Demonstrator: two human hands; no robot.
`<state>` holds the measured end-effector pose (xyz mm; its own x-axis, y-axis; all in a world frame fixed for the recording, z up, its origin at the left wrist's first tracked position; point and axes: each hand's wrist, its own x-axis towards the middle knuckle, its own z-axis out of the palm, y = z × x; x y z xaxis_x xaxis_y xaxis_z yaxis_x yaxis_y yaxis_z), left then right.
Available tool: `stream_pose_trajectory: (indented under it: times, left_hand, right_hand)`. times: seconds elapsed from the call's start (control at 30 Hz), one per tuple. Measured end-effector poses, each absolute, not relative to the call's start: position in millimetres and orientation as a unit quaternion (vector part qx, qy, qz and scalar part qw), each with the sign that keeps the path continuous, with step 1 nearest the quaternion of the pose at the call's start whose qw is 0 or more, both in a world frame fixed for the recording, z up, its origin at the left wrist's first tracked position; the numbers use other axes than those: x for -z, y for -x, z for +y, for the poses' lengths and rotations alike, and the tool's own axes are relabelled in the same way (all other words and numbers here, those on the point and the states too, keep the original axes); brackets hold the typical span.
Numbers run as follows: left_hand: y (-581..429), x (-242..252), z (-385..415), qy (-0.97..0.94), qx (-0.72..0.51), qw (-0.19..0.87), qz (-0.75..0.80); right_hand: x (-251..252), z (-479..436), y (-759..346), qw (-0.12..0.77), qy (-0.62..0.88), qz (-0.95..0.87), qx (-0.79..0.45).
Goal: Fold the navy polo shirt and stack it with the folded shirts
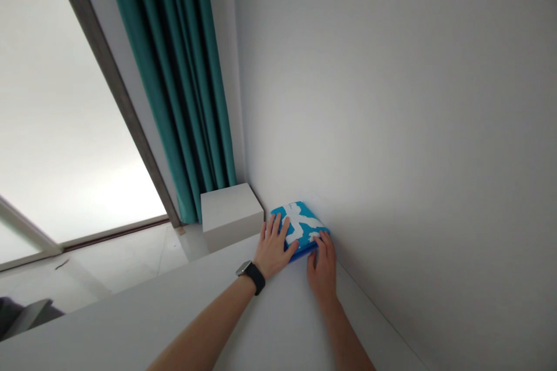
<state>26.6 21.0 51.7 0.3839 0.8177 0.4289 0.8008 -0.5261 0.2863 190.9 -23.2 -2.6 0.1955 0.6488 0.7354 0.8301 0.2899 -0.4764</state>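
A flat blue packet (300,223) with a white pattern on top lies at the far corner of the white surface, close against the wall. My left hand (273,246) rests on its left side, fingers stretched out and spread, with the thumb along the near edge. Curled over the near right corner of the packet is my right hand (322,266), fingertips on top and thumb at the darker blue near side. The contents of the packet cannot be seen. A dark-banded watch (252,275) is on my left wrist.
Under the packet is a long white surface (174,307). Past its far edge stands a lower white box-shaped unit (232,211) beside a green curtain (183,81). A plain wall (391,98) borders the right. Glass panes, pale floor and a dark grey object (30,316) lie left.
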Motion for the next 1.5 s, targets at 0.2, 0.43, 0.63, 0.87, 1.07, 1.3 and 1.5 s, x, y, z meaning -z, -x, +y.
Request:
stream_pose_trajectory:
  times: [0.2,0.43,0.63,0.87,1.07,1.3,1.5]
  left_hand:
    - [-2.8,-33.3,4.8,-0.825,-0.272,0.037,0.494]
    - [43.8,4.4,-26.5,-0.819,-0.271,0.037,0.504]
    - [70.9,6.9,-59.9,-0.816,-0.232,0.043,0.527]
    - [97.8,-0.3,-93.7,-0.799,-0.225,0.048,0.555]
    - [133.8,-6.3,-125.1,-0.776,-0.225,0.064,0.586]
    - [203.6,-15.1,-172.9,-0.757,-0.206,0.054,0.618]
    - [277.1,-20.1,-224.1,-0.75,-0.193,0.037,0.632]
  right_hand:
    - [2.9,-23.8,-191.6,0.508,0.571,-0.633,0.122]
    - [1.0,-33.2,-188.5,0.49,0.558,-0.652,0.153]
    - [3.2,-50.9,-177.1,0.467,0.545,-0.673,0.177]
    - [3.7,-76.2,-150.4,0.453,0.539,-0.688,0.175]
    - [7.8,-94.6,-110.9,0.447,0.502,-0.726,0.147]
    - [5.6,-114.0,-46.1,0.438,0.435,-0.781,0.1]
    - [2.1,-132.8,25.7,0.435,0.388,-0.811,0.043]
